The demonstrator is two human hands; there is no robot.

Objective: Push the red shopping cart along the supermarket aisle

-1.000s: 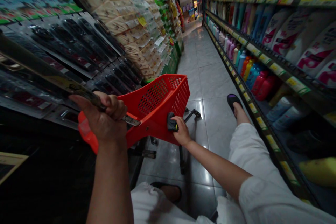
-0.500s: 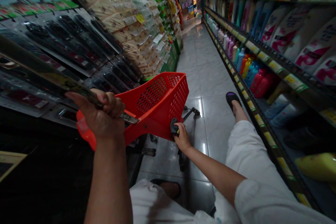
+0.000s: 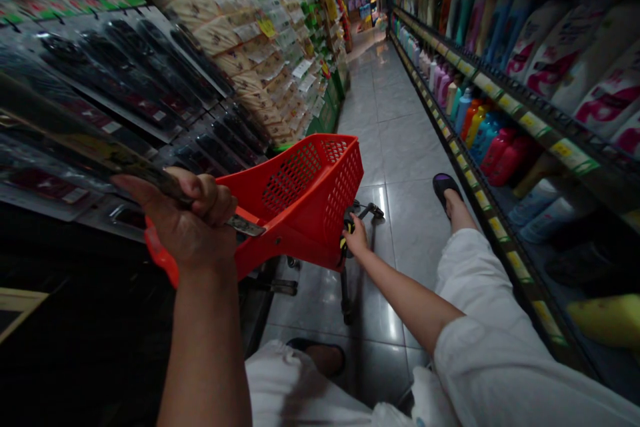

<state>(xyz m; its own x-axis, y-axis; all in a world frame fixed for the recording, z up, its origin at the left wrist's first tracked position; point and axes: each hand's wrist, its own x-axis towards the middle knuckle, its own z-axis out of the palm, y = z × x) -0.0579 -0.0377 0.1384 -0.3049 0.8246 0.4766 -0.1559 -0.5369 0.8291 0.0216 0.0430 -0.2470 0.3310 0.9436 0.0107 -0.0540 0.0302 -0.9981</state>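
The left hand (image 3: 187, 223) is clenched around a long flat dark package (image 3: 75, 140), which slants up and away to the left across the hanging display of dark packaged goods (image 3: 150, 73). Its near end pokes out past the fingers, above the rim of the red basket trolley (image 3: 305, 197). The trolley stands tilted on the tiled floor (image 3: 400, 140), between the display and the shelves of bottles (image 3: 495, 147). The right hand (image 3: 357, 239) reaches down to the trolley's rear corner and grasps the black grip (image 3: 344, 245) there, which it mostly hides. A sandalled foot (image 3: 444, 187) is planted just beside the lowest shelf.
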